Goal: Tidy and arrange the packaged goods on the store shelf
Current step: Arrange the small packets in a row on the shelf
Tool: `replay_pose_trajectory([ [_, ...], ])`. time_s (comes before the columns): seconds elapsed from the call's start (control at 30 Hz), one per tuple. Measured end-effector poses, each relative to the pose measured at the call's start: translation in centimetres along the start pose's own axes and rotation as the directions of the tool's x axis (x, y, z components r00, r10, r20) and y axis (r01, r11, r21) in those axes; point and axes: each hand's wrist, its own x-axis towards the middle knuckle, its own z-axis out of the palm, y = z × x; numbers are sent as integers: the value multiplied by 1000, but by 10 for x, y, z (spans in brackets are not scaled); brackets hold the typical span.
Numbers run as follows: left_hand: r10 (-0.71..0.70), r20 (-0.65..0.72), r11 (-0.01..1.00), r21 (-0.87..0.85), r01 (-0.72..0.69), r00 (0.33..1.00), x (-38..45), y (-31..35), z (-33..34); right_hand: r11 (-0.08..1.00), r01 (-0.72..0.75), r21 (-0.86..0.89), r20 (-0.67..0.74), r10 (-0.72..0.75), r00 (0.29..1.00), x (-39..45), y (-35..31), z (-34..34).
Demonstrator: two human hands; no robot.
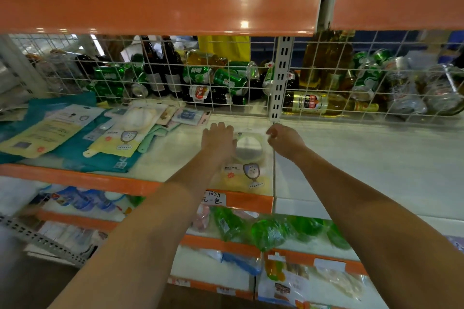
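A clear and yellow packet [247,158] with a white round pad inside lies flat on the white shelf [351,158], its long side running front to back. My left hand [219,139] lies flat on the packet's left edge with fingers straight. My right hand [285,140] is at the packet's far right corner with fingers curled, pinching that corner. More packets lie in a loose heap at the left: a yellow one [114,142], a cream one [41,130], teal ones [82,155] and small ones [189,116] near the wire mesh.
A white wire mesh [175,78] backs the shelf, with beer bottles and green cans piled behind it. An upright slotted post [280,78] stands just beyond my right hand. An orange shelf edge [160,7] hangs overhead. Lower shelves hold green bags [271,232].
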Motion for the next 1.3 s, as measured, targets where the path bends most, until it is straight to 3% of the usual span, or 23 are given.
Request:
replay_pose_trajectory([
  [0.2, -28, -73, 999, 22, 30, 997, -20, -13, -13, 977, 193, -90, 45, -190, 981, 4, -25, 12],
  [0.6, -117, -44, 987, 105, 121, 992, -46, -85, -14, 951, 305, -52, 107, -298, 948, 14, -90, 57],
  [0.77, -126, 11, 980, 157, 122, 992, -46, -129, -16, 952, 299, -61, 118, -291, 950, 17, -129, 85],
  [1.1, -114, 17, 988, 103, 112, 993, -30, -220, -11, 964, 261, -57, 152, -250, 956, 37, -203, 142],
  [1.3, -143, 7, 986, 93, 142, 990, -22, -269, -2, 987, 157, -27, 142, -152, 978, 46, -236, 174],
])
